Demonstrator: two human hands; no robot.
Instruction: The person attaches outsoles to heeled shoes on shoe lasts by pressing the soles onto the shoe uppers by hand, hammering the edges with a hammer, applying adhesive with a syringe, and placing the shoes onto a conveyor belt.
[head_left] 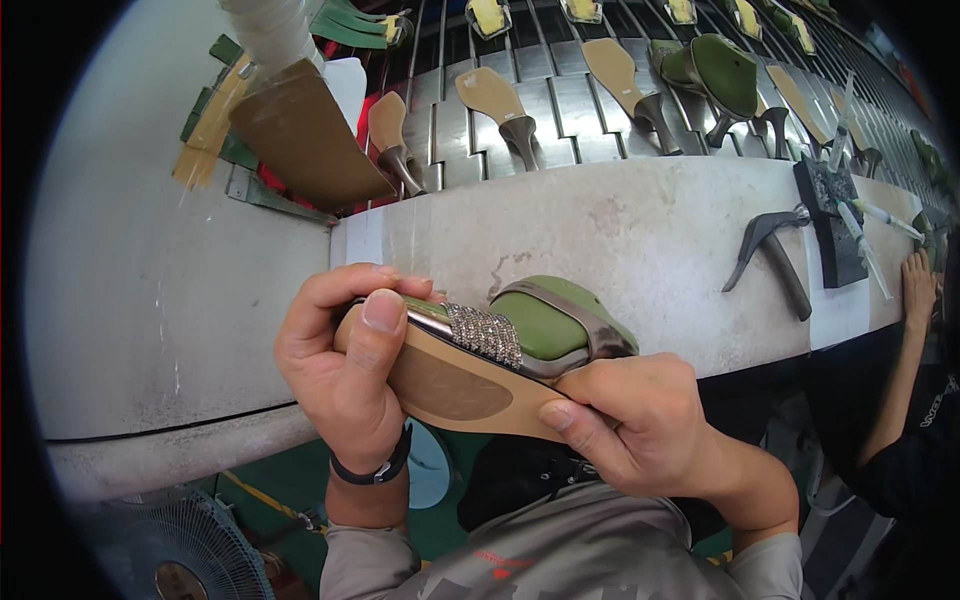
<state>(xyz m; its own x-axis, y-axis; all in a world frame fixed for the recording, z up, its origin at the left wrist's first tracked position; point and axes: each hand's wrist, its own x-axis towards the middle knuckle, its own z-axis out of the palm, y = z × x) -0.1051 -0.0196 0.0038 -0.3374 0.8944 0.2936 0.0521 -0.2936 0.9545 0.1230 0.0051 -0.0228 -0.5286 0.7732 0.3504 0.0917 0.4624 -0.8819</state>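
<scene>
A sandal on a green shoe last [560, 325] is between my hands above the near edge of the workbench. It has a glittering rhinestone strap [485, 335] and a metallic band round the heel end. Its tan outsole [450, 390], with a browner patch at the forepart, faces me. My left hand [345, 345] is closed round the toe end, the thumb pressing on the sole. My right hand [650, 425] pinches the sole's edge farther back, thumb underneath and fingers on the upper side. Whether the sole is bonded all along cannot be seen.
A hammer [770, 255] lies on the bench at right, beside a black block [835, 220] holding syringes. Behind the bench, a slatted metal conveyor [560, 110] carries several heeled soles and another green last [725, 78]. A co-worker's hand [917, 290] rests at far right. A fan [185, 550] stands lower left.
</scene>
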